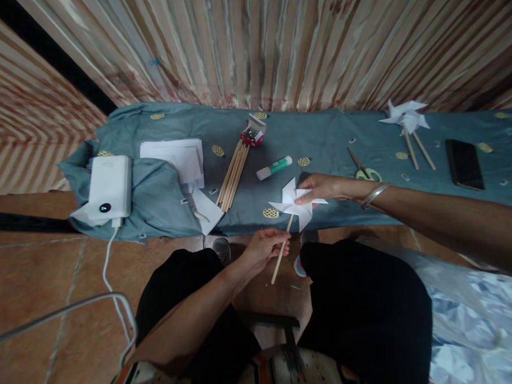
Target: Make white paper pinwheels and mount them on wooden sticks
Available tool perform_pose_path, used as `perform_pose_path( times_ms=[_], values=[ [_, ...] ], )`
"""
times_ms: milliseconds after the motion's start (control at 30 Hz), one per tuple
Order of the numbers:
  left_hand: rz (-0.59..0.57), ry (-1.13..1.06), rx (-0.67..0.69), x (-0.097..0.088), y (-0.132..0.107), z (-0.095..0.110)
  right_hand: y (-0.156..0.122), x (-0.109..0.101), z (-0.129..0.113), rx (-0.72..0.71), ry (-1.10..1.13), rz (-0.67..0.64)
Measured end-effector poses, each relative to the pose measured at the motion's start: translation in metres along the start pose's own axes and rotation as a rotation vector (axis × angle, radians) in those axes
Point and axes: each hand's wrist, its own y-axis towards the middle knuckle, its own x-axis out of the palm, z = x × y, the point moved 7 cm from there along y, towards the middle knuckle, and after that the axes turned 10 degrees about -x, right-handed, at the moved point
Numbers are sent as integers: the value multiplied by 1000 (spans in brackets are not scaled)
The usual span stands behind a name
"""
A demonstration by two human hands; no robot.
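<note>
A white paper pinwheel [289, 208] is held over the front edge of the cloth-covered bench. My right hand [317, 188] pinches it, the thumb pressed at its centre and the fingers behind the paper. From below the pinwheel a thin wooden stick [278, 264] slants down toward my lap. My left hand [267, 247] is closed around the middle of that stick. The stick's top end is hidden behind the paper. Just beyond my hands lies a glue stick [275, 168] with a green label. Scissors [365, 171] with pale green handles rest beyond my right wrist.
Several wooden sticks [234, 179] lie beside an open red box of small metal pieces [252, 133]. White paper sheets [173, 156] and a white power bank [109, 187] with a cable are at left. Pinwheels on sticks [406, 119] and a phone [465, 163] lie at right.
</note>
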Motion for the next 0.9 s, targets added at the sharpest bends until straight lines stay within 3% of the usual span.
perform_pose_path(
  times_ms=[300,667,900],
  values=[
    [-83,-67,-2,22,4,-15,3,0,3,-6,36,-10],
    [-149,-107,15,31,9,-19,5,0,3,-45,92,9],
    [-74,-118,25,25,4,-16,-2,0,-2,17,160,58]
  ],
)
